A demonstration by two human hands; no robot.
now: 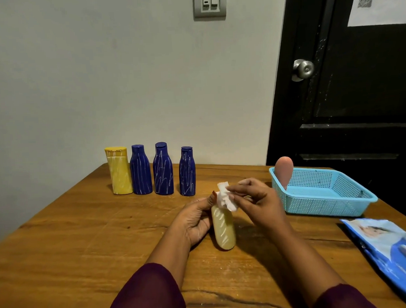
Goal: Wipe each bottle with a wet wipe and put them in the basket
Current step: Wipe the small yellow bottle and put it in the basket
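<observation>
- While the left hand (194, 222) grips the cream bottle (223, 228) round its side, the right hand (258, 200) pinches a crumpled wet wipe (225, 198) against the bottle's top end.
- Bottle is tilted, base towards the person, low over the table (84, 242). Can't tell if the base touches the wood.
- Step in hand, my read: wiping this bottle. Only the top is under the wipe. White streaks show on the lower body, so it isn't clean yet.
- Basket (317, 209) sits to the right, near the right hand. One pink bottle (283, 172) leans in its far left corner, so one looks done.
- Queue: yellow bottle (119, 174) and three blue bottles (163, 170) upright in a row at the back by the wall, all streaked white, untouched.
- Wipes pack (388, 250) lies flat at the near right edge.
- Next move calls for dragging the wipe down the body to the base, with the left hand turning the bottle so the hidden side gets covered.
- After that: short carry right, over the basket wall, set down beside the pink one.
</observation>
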